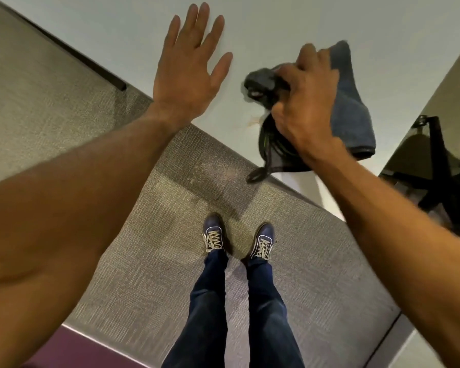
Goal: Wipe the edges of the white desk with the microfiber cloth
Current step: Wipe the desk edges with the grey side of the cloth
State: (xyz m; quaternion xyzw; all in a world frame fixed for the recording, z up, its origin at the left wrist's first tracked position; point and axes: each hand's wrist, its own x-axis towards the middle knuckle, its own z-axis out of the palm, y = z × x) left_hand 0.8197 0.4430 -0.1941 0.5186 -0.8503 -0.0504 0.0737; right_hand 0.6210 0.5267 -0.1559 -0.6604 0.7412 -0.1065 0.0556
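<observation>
The white desk (263, 25) fills the upper part of the view, its near edge running diagonally from the left down to the right. My right hand (307, 102) grips a blue-grey microfiber cloth (352, 107) together with a bundle of black cable (263, 81) just above the desk near that edge; the cloth hangs to the right of my fist. My left hand (190, 65) is flat with fingers spread over the desk surface beside the edge; whether it touches the top is unclear.
Grey carpet (170, 235) lies below the desk, with my feet in blue shoes (214, 236) standing close to the edge. A black chair base (436, 166) sits at the right. A dark panel strip (72, 51) runs along the upper left.
</observation>
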